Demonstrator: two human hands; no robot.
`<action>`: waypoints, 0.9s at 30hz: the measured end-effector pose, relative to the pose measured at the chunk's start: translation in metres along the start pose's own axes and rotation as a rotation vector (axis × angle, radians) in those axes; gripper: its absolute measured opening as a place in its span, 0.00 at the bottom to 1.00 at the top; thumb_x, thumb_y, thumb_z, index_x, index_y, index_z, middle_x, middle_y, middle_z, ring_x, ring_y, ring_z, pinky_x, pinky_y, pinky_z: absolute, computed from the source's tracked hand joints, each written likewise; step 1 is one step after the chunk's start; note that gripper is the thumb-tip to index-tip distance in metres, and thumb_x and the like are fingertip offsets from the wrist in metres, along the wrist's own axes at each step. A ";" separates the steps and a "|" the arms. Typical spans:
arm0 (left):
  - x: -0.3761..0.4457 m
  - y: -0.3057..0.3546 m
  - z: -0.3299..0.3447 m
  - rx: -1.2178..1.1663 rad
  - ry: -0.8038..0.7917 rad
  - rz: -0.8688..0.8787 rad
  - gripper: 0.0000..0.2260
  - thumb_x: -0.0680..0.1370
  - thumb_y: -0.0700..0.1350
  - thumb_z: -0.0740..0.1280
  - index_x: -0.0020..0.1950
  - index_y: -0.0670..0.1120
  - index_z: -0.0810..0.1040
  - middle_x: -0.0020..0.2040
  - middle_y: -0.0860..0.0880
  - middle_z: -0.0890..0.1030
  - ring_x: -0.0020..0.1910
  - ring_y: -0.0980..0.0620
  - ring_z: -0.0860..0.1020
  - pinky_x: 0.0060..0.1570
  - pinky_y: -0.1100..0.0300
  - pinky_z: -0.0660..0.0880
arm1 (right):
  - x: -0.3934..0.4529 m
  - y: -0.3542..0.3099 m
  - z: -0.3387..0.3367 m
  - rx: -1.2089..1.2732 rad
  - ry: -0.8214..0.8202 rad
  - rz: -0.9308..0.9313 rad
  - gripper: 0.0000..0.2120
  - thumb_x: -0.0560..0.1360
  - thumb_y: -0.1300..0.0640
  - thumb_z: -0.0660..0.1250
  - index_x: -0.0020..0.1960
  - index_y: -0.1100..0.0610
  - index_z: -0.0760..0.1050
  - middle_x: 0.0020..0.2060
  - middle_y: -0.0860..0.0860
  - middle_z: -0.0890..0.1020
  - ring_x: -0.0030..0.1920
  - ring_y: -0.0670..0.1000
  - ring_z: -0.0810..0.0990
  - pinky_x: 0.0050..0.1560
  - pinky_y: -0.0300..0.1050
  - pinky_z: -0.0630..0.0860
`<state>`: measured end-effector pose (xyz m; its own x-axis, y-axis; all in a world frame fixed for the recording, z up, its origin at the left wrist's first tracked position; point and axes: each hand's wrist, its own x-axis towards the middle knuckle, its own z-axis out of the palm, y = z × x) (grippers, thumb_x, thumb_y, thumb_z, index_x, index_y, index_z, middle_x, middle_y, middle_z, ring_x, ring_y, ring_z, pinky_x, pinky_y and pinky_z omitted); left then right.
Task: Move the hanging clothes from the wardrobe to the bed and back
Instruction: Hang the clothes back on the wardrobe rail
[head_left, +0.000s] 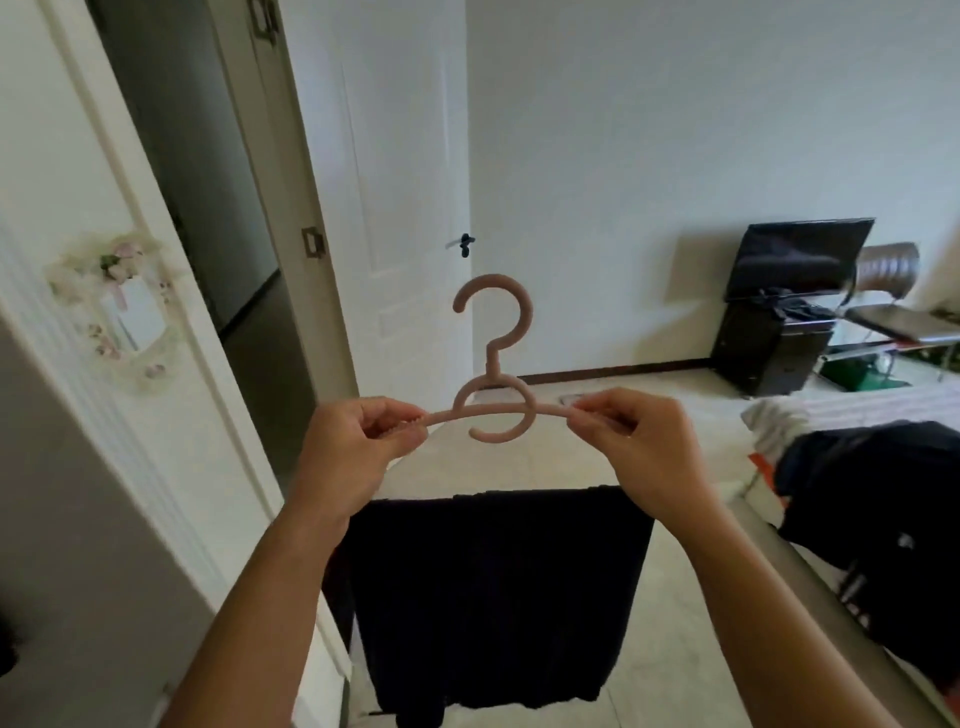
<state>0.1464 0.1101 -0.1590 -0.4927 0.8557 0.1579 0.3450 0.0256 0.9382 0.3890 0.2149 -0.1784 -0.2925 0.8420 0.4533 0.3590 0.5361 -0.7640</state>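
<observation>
You are holding a pink plastic hanger with a round hook (492, 364) up in front of you, out in the open room, with its hook pointing up. Your left hand (347, 447) pinches the left end of the hanger's top bar, with finger and thumb curled tight on it. Your right hand (638, 441) pinches the right end of the bar the same way. The middle of the bar and the ring under the hook show between your two hands.

A dark, almost black piece of clothing (493, 597) is folded over the low part of the hanger and hangs straight down between your arms. Its bottom edge is above the pale tiled floor (649, 649).

On your right is the bed (779, 525), and its near edge runs along beside your right arm. A heap of dark clothes (878, 519) lies on the bed near that edge, with a white and grey bundle of cloth (774, 421) just behind it.

On your left is a white panel with a little flowery frame (122, 306) stuck on it. Past it, a white door (400, 208) stands open. By the far wall there is a black box-like stand (774, 343) with a dark flat screen (800, 257) leaning on top, and a brown chair (893, 296) beside it.
</observation>
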 end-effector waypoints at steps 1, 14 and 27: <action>0.002 0.000 0.014 -0.012 -0.020 0.008 0.05 0.72 0.43 0.75 0.44 0.53 0.85 0.40 0.55 0.85 0.44 0.54 0.82 0.46 0.61 0.77 | -0.001 0.009 -0.011 -0.008 0.004 0.012 0.03 0.73 0.52 0.73 0.45 0.45 0.83 0.34 0.40 0.81 0.34 0.43 0.76 0.36 0.38 0.71; 0.043 0.039 0.243 -0.055 -0.211 0.116 0.08 0.71 0.40 0.76 0.44 0.54 0.86 0.39 0.57 0.84 0.42 0.62 0.81 0.45 0.66 0.73 | 0.005 0.152 -0.175 0.008 0.186 0.256 0.03 0.71 0.51 0.76 0.45 0.45 0.84 0.36 0.44 0.84 0.38 0.48 0.82 0.45 0.49 0.83; 0.082 0.075 0.463 -0.054 -0.464 0.188 0.10 0.70 0.39 0.77 0.43 0.55 0.85 0.38 0.56 0.84 0.41 0.58 0.82 0.38 0.71 0.75 | 0.013 0.272 -0.321 -0.038 0.382 0.366 0.05 0.70 0.55 0.77 0.45 0.48 0.86 0.34 0.45 0.84 0.34 0.44 0.81 0.39 0.37 0.78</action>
<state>0.5022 0.4213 -0.2186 -0.0144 0.9828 0.1839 0.3461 -0.1677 0.9231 0.7670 0.3907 -0.2331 0.1992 0.9329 0.3000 0.4110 0.1984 -0.8898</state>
